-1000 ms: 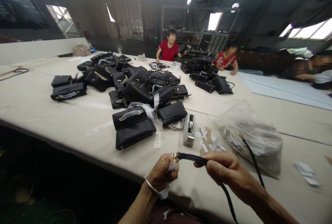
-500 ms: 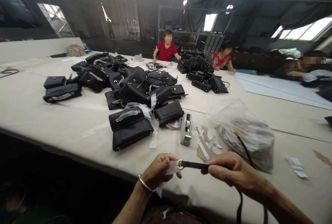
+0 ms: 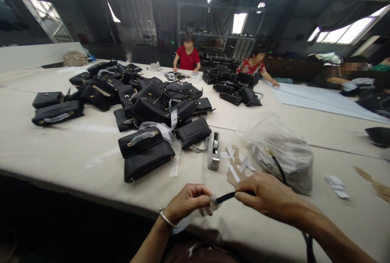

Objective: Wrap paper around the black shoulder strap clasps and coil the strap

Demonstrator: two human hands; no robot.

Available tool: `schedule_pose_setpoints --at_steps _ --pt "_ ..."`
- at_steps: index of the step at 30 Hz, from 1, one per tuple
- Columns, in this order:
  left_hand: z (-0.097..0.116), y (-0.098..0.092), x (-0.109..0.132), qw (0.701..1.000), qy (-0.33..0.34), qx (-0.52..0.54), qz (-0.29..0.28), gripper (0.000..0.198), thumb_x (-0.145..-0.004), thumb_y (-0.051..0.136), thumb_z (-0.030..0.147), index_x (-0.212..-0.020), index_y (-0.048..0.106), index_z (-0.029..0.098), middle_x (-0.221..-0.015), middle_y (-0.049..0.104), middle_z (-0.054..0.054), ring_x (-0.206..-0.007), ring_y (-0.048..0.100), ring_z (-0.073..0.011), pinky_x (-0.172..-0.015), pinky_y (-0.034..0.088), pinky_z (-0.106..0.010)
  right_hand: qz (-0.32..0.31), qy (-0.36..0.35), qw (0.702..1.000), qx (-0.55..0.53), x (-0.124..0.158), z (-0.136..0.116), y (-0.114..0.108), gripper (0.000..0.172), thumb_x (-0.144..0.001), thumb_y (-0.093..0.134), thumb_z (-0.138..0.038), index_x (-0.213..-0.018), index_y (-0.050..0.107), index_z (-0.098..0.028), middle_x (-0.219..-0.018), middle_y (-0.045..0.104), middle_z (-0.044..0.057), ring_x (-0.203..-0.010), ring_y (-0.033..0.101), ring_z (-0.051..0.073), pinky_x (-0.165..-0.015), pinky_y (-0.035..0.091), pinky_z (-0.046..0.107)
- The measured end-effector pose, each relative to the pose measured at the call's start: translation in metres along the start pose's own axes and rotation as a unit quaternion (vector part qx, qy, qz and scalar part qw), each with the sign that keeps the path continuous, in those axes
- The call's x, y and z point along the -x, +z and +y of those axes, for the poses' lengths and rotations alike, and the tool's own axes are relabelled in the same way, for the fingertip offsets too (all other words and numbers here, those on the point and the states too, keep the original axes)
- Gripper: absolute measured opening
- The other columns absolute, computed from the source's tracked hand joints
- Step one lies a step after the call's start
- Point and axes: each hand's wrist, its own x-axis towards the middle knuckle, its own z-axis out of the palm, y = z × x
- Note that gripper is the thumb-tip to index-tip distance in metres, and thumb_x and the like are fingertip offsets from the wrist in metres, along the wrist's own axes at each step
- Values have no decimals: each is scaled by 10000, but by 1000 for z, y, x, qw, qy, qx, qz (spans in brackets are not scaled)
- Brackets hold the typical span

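Observation:
My left hand [image 3: 189,201], with a bracelet at its wrist, pinches a translucent wrapping strip [image 3: 214,203] around the end of a black bag strap [image 3: 226,196]. The metal ring at that end is covered by the strip and fingers. A short way along, my right hand [image 3: 269,194] grips the same strap between thumb and fingers. Part of the strap hangs below my right forearm, and a gold-tipped strap end [image 3: 269,153] lies against a clear plastic bag [image 3: 283,165] beyond that hand. A tape dispenser [image 3: 214,151] stands on the table, ahead of both hands.
Black handbags [image 3: 149,159] with wrapped handles are heaped at centre left. Another heap [image 3: 231,88] lies farther back. Paper and card strips [image 3: 236,165] sit beside the dispenser. Across the table [image 3: 61,149] several people work, one in a red shirt [image 3: 187,57].
The translucent strip, flat behind the gold ring before, is now folded around the strap end and hides the ring. My right hand has shifted slightly left; the view has turned a little right.

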Motion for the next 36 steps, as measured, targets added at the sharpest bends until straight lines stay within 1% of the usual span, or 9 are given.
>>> schedule_pose_setpoints --at_steps 6,11,16,19,21,24,27,31,36 --pt "-7 5 -13 1000 -8 -4 23 362 -722 772 442 -827 659 115 -744 721 -78 -609 618 -135 -620 473 -258 16 21 997 69 -13 5 14 280 -855 507 -263 -611 628 -198 -583 634 1 -526 436 99 -534 181 286" --pt "-10 19 -28 996 11 -55 67 348 -770 706 468 -761 595 139 -672 661 -30 -578 558 -117 -569 407 -234 9 23 998 64 -20 -3 34 270 -863 522 -257 -675 707 -200 -650 711 45 -597 587 147 -541 198 289" --pt "-17 22 -36 973 82 -178 125 219 -848 601 369 -752 580 173 -659 554 30 -597 466 -111 -578 373 -236 -4 32 994 -101 -18 15 34 234 -869 581 -391 -884 737 -217 -744 722 26 -665 615 156 -572 326 247" --pt "-18 15 -34 950 116 -239 162 183 -863 573 323 -756 596 177 -669 560 26 -639 470 -122 -623 380 -241 -58 70 972 -215 -9 41 24 334 -898 536 -449 -833 720 -178 -682 681 10 -574 549 120 -526 348 224" --pt "-17 10 -33 953 108 -228 167 196 -868 570 341 -767 607 177 -668 578 19 -623 490 -127 -611 394 -242 -56 83 969 -225 -2 55 20 356 -900 536 -446 -787 719 -161 -657 660 6 -562 523 113 -508 337 222" --pt "-16 8 -31 965 85 -197 152 207 -842 616 365 -782 651 170 -704 645 -7 -655 550 -144 -628 425 -244 -10 52 986 -156 6 57 20 298 -895 566 -409 -802 741 -186 -688 686 5 -624 571 133 -559 362 235" --pt "-14 14 -31 970 68 -183 145 196 -798 668 357 -763 684 164 -702 679 -19 -664 563 -147 -629 424 -239 57 10 998 -23 11 41 25 227 -913 558 -326 -840 749 -228 -769 730 19 -708 636 165 -629 379 261" --pt "-16 23 -35 975 52 -154 154 175 -759 694 331 -729 684 159 -666 682 -17 -619 551 -138 -606 418 -240 101 -27 987 119 13 17 36 207 -925 552 -266 -800 711 -219 -762 713 34 -653 640 172 -578 328 279" --pt "-20 23 -37 979 63 -113 155 211 -786 693 372 -773 689 161 -800 741 -56 -731 630 -177 -688 468 -261 152 -76 971 167 15 11 48 156 -903 590 -204 -765 662 -213 -722 673 19 -624 616 165 -566 305 292"
